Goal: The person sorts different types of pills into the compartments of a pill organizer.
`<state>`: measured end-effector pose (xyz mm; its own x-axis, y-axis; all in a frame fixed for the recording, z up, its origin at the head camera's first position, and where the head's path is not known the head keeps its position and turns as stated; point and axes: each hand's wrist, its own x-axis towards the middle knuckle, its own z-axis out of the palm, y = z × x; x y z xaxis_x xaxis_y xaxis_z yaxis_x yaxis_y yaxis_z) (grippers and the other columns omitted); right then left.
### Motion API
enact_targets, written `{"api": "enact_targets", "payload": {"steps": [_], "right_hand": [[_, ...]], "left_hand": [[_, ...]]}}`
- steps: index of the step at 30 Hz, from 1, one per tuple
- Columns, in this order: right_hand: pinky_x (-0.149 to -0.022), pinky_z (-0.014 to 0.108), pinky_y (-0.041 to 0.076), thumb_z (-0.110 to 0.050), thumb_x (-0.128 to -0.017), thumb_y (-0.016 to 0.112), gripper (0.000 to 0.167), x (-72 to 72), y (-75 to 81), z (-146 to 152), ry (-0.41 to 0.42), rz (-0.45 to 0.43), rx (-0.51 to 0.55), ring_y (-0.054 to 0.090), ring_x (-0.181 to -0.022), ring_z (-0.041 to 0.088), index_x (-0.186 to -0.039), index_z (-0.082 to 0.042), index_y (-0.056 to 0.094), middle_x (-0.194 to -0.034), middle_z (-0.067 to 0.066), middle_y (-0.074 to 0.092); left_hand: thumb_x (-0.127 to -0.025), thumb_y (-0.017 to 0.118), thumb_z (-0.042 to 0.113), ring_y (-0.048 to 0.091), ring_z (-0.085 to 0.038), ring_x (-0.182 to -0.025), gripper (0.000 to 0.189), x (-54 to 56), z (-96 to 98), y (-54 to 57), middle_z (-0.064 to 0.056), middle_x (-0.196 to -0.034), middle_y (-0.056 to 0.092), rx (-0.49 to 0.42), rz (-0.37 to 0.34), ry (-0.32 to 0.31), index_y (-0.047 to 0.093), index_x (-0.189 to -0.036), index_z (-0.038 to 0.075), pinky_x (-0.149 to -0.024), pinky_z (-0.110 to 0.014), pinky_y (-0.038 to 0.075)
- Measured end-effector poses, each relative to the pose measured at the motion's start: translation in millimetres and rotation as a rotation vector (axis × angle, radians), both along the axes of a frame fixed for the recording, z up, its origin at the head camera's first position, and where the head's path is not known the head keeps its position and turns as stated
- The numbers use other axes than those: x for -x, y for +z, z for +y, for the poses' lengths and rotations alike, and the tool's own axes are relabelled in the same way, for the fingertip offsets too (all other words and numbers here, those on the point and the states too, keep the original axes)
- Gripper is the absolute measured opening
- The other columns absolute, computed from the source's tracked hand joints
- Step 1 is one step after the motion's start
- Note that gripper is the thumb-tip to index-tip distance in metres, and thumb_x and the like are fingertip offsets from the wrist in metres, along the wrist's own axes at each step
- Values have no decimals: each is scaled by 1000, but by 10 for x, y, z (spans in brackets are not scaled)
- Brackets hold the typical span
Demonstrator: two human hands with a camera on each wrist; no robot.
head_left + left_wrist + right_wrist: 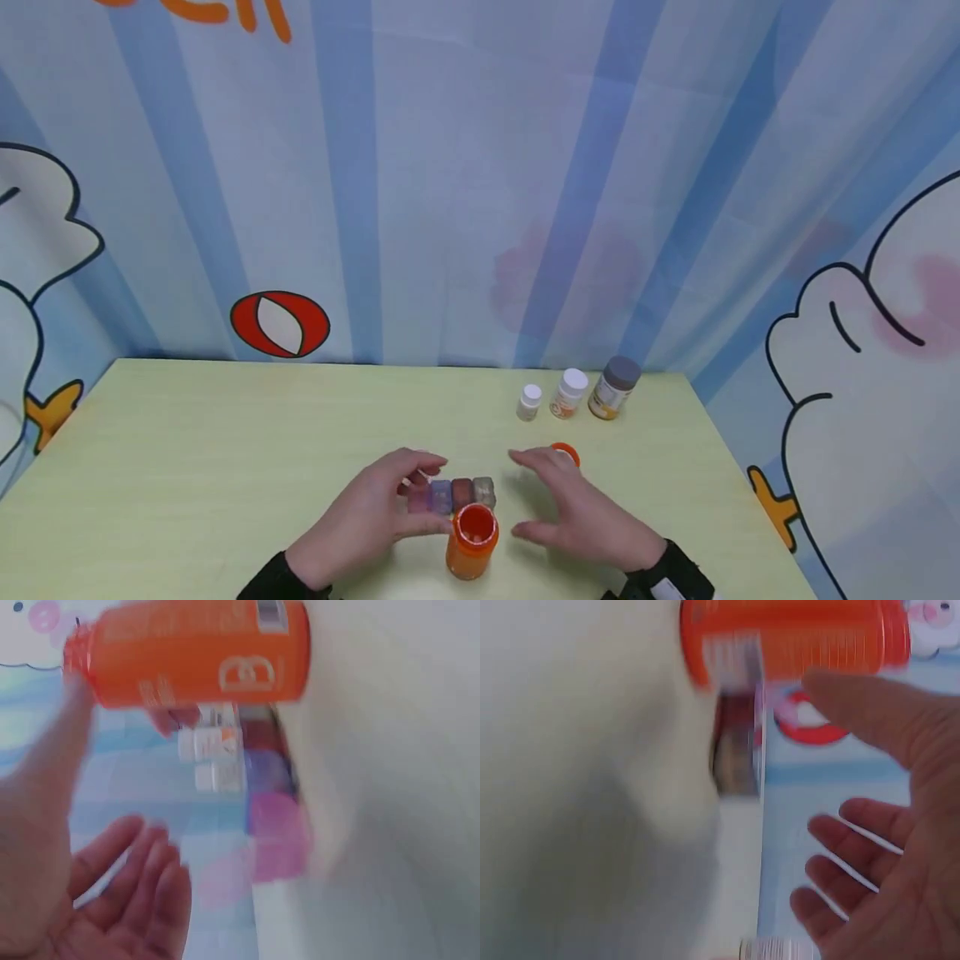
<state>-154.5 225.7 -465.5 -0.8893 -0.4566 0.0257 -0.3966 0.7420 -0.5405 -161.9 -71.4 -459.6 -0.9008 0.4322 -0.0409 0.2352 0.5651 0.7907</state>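
Observation:
An uncapped orange bottle (471,560) stands upright near the table's front, its mouth facing up. Directly behind it is a row of small translucent blocks, with a pink one (279,838), a blue-purple one (441,497), a reddish one (462,493) and a greyish one (483,492). My left hand (386,504) is at the bottle's left, its thumb tip right at the neck and its fingers loosely bent by the pink block. To the right of the bottle my right hand (573,512) hovers with fingers spread, holding nothing; its thumb overlaps the bottle in the right wrist view.
An orange ring-shaped lid (567,452) lies behind my right hand, partly hidden. At the table's back right stand a small white bottle (528,403), a larger white-capped bottle (568,394) and a dark-capped jar (614,388). A striped curtain (450,208) hangs behind the table.

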Motion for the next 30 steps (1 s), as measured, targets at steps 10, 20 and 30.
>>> {"api": "enact_targets", "payload": {"steps": [10,20,30], "right_hand": [[-103,32,43,-54,-79,73,65,-256,-20,-419,213,-99,101,45,-120,5,-134,-38,42,-131,-19,48],[-98,32,49,-42,-82,75,54,-177,160,-422,58,-75,147,53,-110,1,-126,-40,43,-120,-21,52],[-97,32,49,-24,-78,79,66,54,164,-582,3,328,-169,51,-113,12,-136,-26,47,-125,-7,50]], "left_hand": [[-65,88,45,52,-23,-118,81,52,-46,-149,-4,-134,48,154,98,169,54,-136,26,-94,-46,51],[-73,83,34,52,-14,-87,83,74,-58,-175,4,-97,59,175,18,139,45,-145,18,-72,-26,49],[-81,77,34,49,-13,-81,71,59,-49,-217,3,-93,57,205,47,126,47,-144,17,-69,-26,46]]}}
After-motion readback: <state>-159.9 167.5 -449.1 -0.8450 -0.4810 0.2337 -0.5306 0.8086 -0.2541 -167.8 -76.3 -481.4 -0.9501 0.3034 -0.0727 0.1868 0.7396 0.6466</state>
